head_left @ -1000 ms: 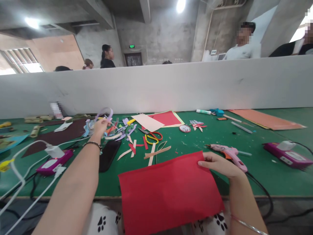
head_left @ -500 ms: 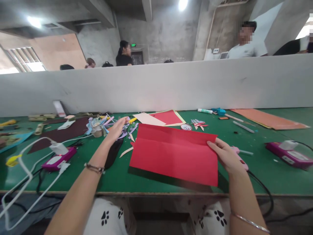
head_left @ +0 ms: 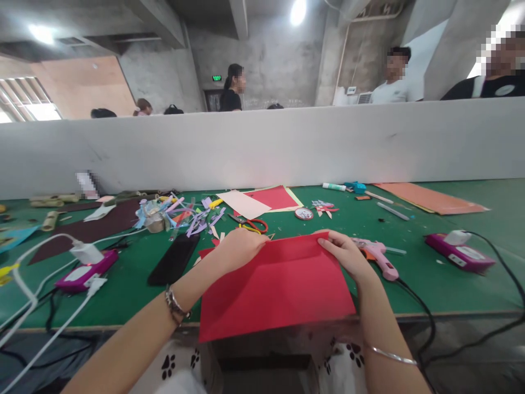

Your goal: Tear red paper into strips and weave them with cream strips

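Note:
A red paper sheet (head_left: pixel 279 287) lies in front of me, its near edge hanging over the table's front edge. My left hand (head_left: pixel 240 247) grips its far left corner with fingers curled. My right hand (head_left: pixel 346 253) pinches the far right corner. Just beyond the sheet lie red and yellow scissors (head_left: pixel 252 224) and a heap of paper scraps (head_left: pixel 184 214). A pink glue gun (head_left: pixel 375 253) rests right beside my right hand.
On the green table (head_left: pixel 430 284) lie a black phone (head_left: pixel 174 258), purple chargers (head_left: pixel 84 272) (head_left: pixel 459 253) with white and black cables, cream and red sheets (head_left: pixel 266 201), an orange sheet (head_left: pixel 430 198) and a glue stick (head_left: pixel 334 186). A white partition (head_left: pixel 262 145) runs behind; people stand beyond it.
My left hand left the scrap heap and took hold of the sheet's left corner. The sheet came down from its raised position toward me and lies over the front edge.

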Motion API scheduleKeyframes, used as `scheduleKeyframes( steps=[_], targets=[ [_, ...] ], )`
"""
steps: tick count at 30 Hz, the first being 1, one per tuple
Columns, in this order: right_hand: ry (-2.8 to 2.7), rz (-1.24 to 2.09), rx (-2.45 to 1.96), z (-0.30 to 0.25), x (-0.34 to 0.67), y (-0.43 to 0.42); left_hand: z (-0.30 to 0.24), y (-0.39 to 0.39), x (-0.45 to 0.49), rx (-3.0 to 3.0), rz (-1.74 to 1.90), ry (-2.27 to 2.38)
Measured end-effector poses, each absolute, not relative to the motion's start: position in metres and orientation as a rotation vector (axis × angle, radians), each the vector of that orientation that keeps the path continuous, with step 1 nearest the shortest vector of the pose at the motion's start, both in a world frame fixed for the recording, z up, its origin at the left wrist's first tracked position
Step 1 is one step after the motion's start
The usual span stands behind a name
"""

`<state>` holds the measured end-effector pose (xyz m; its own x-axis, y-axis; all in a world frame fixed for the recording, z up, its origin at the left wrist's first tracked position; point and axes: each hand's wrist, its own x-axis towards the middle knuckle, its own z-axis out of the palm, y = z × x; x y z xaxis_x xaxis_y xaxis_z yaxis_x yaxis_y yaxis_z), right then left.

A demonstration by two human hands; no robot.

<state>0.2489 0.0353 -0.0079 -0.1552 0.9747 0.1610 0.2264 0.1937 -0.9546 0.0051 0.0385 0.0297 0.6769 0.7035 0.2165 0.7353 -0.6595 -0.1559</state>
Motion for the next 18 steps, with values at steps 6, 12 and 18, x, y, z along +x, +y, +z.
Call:
scheduleKeyframes(
  steps=[6,12,18],
  targets=[
    [-1.819,0.185,-1.1,0.004,0.23,0.028,0.031,0.038,0.005,-2.369,-0.094,-0.971],
    [-2.148,-0.28,-1.24,0.016,0.2,0.009,0.035,0.02,0.009,-2.191,-0.216,-0.712],
    [-2.303,-0.094,-1.144,0.016,0.198,0.01,0.039,0.016,0.009,-2.211,-0.193,-0.788]
  ],
)
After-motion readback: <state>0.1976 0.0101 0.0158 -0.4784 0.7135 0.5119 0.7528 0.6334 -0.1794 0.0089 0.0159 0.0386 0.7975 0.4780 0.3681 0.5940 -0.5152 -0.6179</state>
